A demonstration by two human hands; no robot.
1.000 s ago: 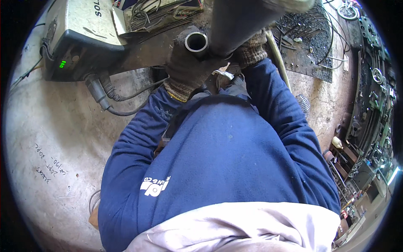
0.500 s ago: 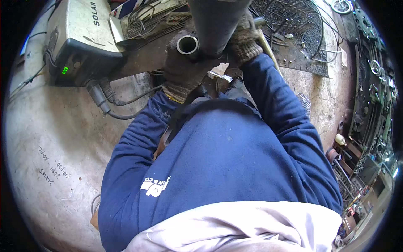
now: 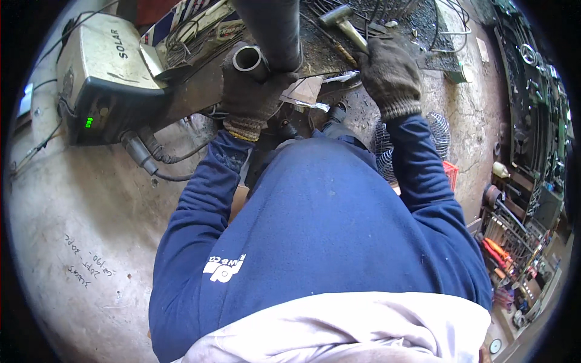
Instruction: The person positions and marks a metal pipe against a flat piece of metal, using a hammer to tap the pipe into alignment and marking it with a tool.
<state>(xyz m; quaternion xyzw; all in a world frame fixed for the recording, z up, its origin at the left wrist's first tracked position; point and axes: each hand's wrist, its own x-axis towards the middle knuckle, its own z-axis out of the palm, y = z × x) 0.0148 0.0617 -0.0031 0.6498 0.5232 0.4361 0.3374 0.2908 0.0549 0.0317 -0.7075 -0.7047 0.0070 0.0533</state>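
Note:
My left hand (image 3: pixel 247 101), in a dark knitted glove, is closed round a short upright metal pipe (image 3: pixel 260 69). The pipe's open end faces up, with a bright rim. Right beside it stands a thick dark cylinder (image 3: pixel 272 30), which my left fingertips appear to touch. My right hand (image 3: pixel 392 75), gloved too, is closed on the wooden handle of a hammer (image 3: pixel 353 35). Its metal head points up and left, apart from the pipe and cylinder. A thin rod with a brownish end (image 3: pixel 343 52) lies close to my right fingers.
A welding machine (image 3: pixel 115 54) with a green display and a thick cable stands at the left. Wires and rods (image 3: pixel 196 42) lie behind the pipe. Below the bench are torn cardboard (image 3: pixel 304 89) and a wire fan guard (image 3: pixel 437 136). Tools crowd the far right.
My right hand has moved right and nearer, away from behind the cylinder, bringing the hammer into plain view. The pipe and cylinder appear farther left; my left hand still holds the pipe.

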